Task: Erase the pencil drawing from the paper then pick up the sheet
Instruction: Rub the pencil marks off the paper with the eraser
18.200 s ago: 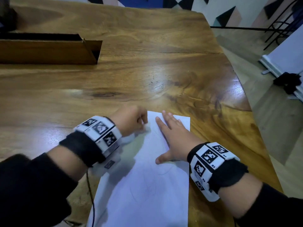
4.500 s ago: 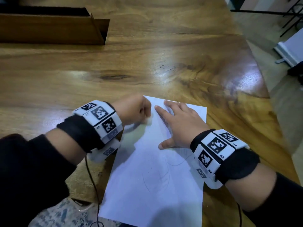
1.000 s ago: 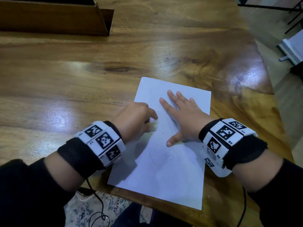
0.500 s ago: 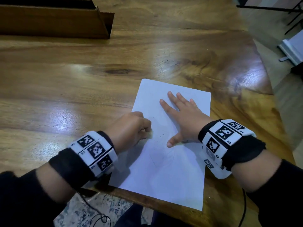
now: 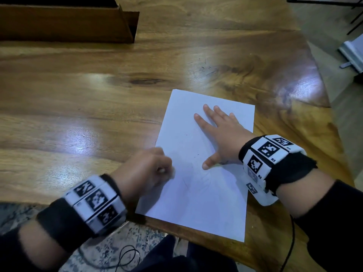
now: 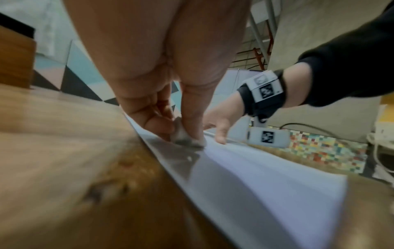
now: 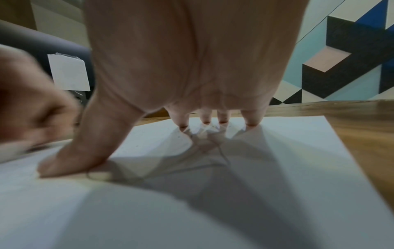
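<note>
Since the wooden surface (image 5: pixel 82 107) is glossy, a thin sheet on it will likely slide unless pinned. At the far left edge stands a long wooden box (image 5: pixel 64 22), open at its near end; what it holds, if anything, cannot be made out. The paper (image 5: pixel 198 195) lies flat near the front edge of the surface, its near corner jutting just past that edge. It looks light, limp and easy to crease or tear, so I judge it best lifted by that overhanging corner or by a side edge, pinched from above and below. Faint pencil lines (image 5: pixel 196 183) remain around the middle of the sheet and under the right palm. The right hand (image 5: pixel 220 134) lies flat with fingers straight and spread, pressing the paper down. The left hand (image 5: pixel 145 171) is curled, pinching a small greyish eraser (image 6: pixel 185 136) between thumb and fingers, its tip touching the sheet by the left edge.
</note>
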### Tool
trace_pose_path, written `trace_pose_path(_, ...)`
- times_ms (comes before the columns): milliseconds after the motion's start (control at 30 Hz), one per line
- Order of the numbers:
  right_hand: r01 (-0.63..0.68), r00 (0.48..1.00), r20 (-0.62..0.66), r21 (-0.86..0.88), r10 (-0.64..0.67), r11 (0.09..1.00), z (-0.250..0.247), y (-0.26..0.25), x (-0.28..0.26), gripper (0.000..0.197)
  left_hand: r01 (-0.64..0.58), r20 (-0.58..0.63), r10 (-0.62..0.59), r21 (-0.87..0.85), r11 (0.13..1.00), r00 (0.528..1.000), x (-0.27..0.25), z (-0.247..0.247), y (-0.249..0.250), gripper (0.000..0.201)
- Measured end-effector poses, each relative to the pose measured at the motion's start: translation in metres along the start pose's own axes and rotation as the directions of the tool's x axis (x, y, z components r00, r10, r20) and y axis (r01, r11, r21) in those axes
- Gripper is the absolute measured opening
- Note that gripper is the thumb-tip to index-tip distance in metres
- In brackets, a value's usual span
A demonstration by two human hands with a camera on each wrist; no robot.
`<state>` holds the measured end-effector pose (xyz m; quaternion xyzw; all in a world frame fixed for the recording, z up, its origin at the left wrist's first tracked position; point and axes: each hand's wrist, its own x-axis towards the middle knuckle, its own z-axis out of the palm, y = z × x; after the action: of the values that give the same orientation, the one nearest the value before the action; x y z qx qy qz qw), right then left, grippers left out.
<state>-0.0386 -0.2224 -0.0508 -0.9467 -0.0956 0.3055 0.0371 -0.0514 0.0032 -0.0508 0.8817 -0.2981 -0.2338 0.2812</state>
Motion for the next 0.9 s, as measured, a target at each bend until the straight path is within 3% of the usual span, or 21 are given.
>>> trace_pose_path(133, 0.004, 1.0, 0.007, -0.01, -0.004, 1.0, -0.001, -0.001, -0.001, 0.13, 0.048, 0.19, -0.061, 0.069, 0.996, 0.98, -0.009, -0.002, 0.002, 0.01)
trace_pose_path(267, 0.003, 1.0, 0.009, -0.012, -0.003, 1.0, -0.001, -0.001, -0.001, 0.13, 0.056, 0.042, -0.063, 0.144, 0.988, 0.997, 0.036, -0.01, 0.015, 0.01)
trace_pose_path(367, 0.004, 1.0, 0.007, -0.014, -0.004, 1.0, -0.001, -0.001, -0.001, 0.13, 0.067, -0.014, -0.066, 0.079, 0.995, 0.998, 0.031, -0.001, 0.013, 0.011)
trace_pose_path(533, 0.008, 1.0, 0.002, -0.004, -0.008, 1.0, 0.0, 0.0, -0.001, 0.13, 0.034, 0.208, -0.036, 0.014, 0.999, 0.977, -0.012, 0.007, 0.01, 0.011)
trace_pose_path(567, 0.01, 1.0, 0.001, -0.003, -0.01, 1.0, 0.0, -0.001, -0.001, 0.129, 0.024, 0.196, -0.033, 0.05, 0.998, 0.98, -0.003, 0.004, 0.011, 0.009)
trace_pose_path(667, 0.011, 1.0, -0.003, -0.01, -0.012, 1.0, 0.0, -0.001, 0.0, 0.129, 0.033, 0.003, -0.034, 0.122, 0.992, 0.999, 0.032, -0.004, 0.019, 0.01)
trace_pose_path(733, 0.011, 1.0, -0.006, -0.012, -0.011, 1.0, 0.0, -0.001, 0.0, 0.129, 0.054, -0.034, -0.05, 0.11, 0.993, 0.998, 0.037, 0.0, 0.018, 0.011)
trace_pose_path(900, 0.013, 1.0, -0.013, -0.012, -0.013, 1.0, 0.001, 0.001, 0.001, 0.129, -0.017, 0.232, 0.01, 0.029, 0.999, 0.973, -0.01, 0.014, 0.018, 0.006)
